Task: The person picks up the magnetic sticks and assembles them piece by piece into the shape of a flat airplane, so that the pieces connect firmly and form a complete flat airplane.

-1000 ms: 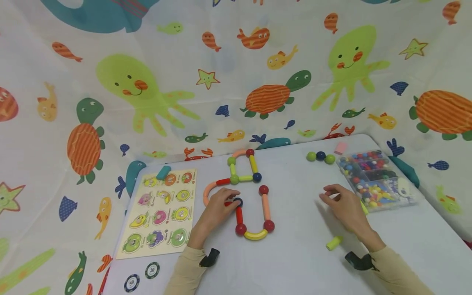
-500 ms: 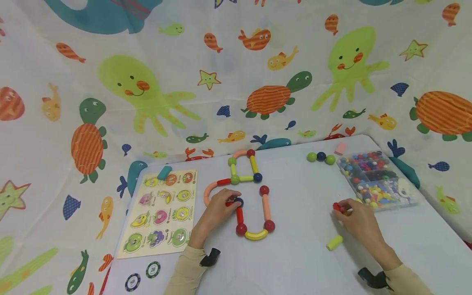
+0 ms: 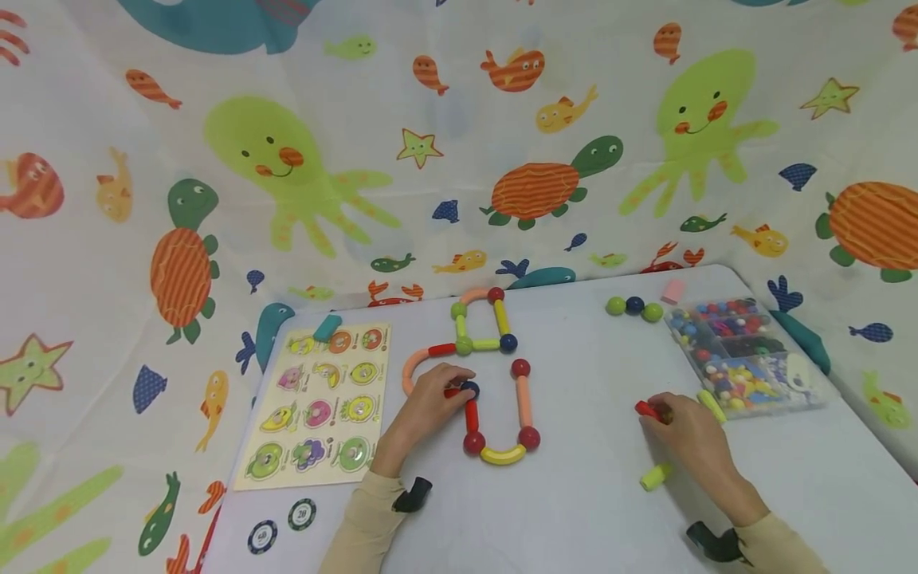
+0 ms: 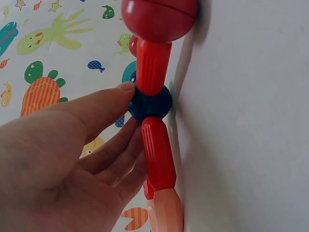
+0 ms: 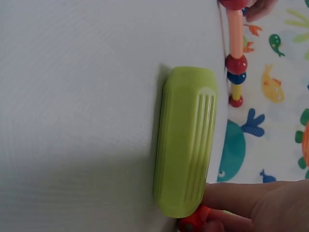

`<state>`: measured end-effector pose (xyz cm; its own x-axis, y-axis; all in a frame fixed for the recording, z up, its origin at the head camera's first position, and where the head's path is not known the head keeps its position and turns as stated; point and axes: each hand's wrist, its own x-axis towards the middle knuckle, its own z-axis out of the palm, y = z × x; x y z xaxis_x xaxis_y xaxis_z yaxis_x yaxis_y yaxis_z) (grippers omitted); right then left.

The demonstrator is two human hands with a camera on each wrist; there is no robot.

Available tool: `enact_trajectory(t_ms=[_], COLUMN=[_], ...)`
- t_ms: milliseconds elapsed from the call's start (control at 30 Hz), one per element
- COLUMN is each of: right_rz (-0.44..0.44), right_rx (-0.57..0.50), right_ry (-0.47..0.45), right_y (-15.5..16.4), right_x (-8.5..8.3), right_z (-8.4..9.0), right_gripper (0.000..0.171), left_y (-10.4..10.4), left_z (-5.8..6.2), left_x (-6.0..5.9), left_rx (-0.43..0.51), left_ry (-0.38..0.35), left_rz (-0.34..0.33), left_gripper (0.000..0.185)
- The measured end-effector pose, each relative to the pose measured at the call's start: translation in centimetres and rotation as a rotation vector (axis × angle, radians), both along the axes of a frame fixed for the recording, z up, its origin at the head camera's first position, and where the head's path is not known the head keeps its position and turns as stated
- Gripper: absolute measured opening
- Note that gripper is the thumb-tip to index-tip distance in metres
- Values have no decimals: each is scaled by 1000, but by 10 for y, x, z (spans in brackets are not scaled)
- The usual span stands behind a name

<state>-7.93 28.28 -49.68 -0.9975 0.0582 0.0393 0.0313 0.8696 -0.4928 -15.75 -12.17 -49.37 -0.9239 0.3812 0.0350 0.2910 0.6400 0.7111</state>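
My left hand (image 3: pixel 429 402) pinches a navy ball (image 4: pixel 150 103) between thumb and fingers. Red magnetic sticks (image 4: pixel 160 157) join that ball on two sides, as part of a linked figure of coloured sticks and balls lying on the table. At the right, my right hand (image 3: pixel 684 434) holds a short red stick (image 3: pixel 648 410) at its fingertips, with part of it hidden by the fingers. A lime-green stick (image 3: pixel 656 477) lies just below this hand, and another green stick (image 3: pixel 712 405) lies beside it, against the bead box. The figure's right side ends in a red ball (image 3: pixel 520 367).
A divided clear box of beads (image 3: pixel 749 359) stands at the right. Behind are green and navy balls (image 3: pixel 634 305) and a pink block (image 3: pixel 673 291). Left lie a fruit puzzle board (image 3: pixel 301 430), a teal block (image 3: pixel 327 328) and two chips (image 3: pixel 302 514).
The red stick has come into view in my right hand's fingertips, where none showed a second ago. My left hand stays on the navy ball. The head view has shifted slightly.
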Motion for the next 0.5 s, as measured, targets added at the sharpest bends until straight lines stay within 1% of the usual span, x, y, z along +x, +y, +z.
enact_trajectory(t_ms=[133,267,367,500], right_rz=[11,18,31,79], right_rx=[11,8,-18,-66], right_ry=[-3,35,57,90], right_y=[-2,-5,-11,-26], right_x=[-1,-3,-8,-20], right_z=[1,0,2,8], right_gripper=[29,29,28,26], left_y=[1,1,1,1], left_z=[0,1,1,0], left_x=[0,0,0,0], left_rx=[-11,-15,-12,-11], left_ry=[1,-1,-7,-15], left_rz=[3,8,4,2], left_gripper=[36,36,37,37])
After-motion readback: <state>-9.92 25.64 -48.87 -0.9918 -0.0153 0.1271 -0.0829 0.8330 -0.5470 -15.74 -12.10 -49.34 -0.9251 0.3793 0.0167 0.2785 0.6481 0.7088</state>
